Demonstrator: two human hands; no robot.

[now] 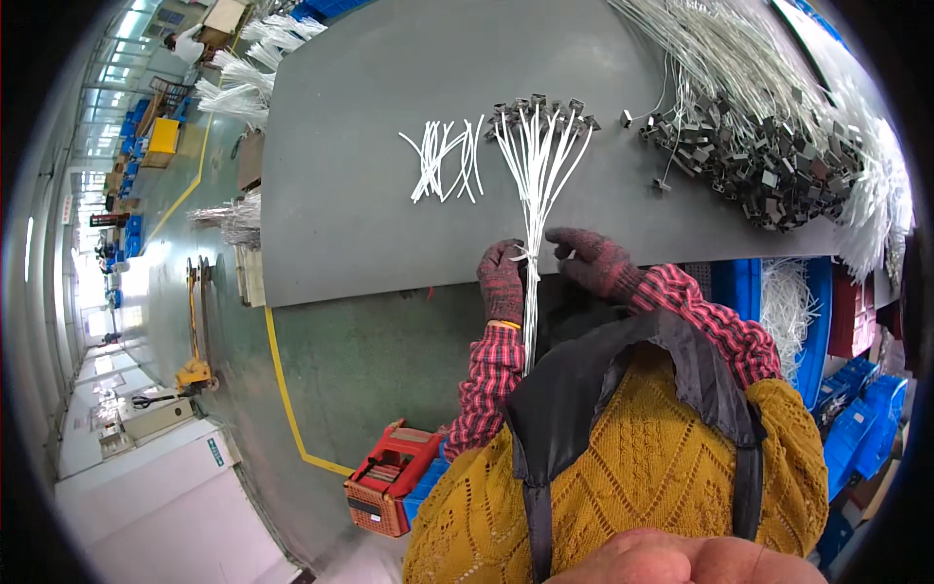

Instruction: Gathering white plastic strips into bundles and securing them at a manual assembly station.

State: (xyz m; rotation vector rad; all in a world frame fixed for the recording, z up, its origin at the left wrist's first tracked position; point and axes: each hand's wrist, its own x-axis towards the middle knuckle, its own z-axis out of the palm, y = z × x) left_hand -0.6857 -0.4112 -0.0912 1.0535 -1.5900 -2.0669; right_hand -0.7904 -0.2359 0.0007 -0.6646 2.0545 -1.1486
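A bundle of white wires [532, 195] lies on the grey table, its far ends fanned out and tipped with dark metallic connectors [540, 112]. Its near part runs over the table's front edge toward me. A short white tie [522, 255] circles the bundle where the wires come together. My left hand [501, 277], in a dark knitted glove, is closed on the bundle beside this tie. Just right of the bundle, my gloved right hand [595, 263] is off the wires with its fingers apart. Several loose short white ties [445, 164] lie left of the connectors.
A large heap of white wires [725, 58] with dark connectors [754, 156] covers the far right of the grey table [341, 195]. Blue bins [815, 331] stand at my right. A red crate [394, 472] and a yellow pallet jack [197, 365] are on the floor to the left.
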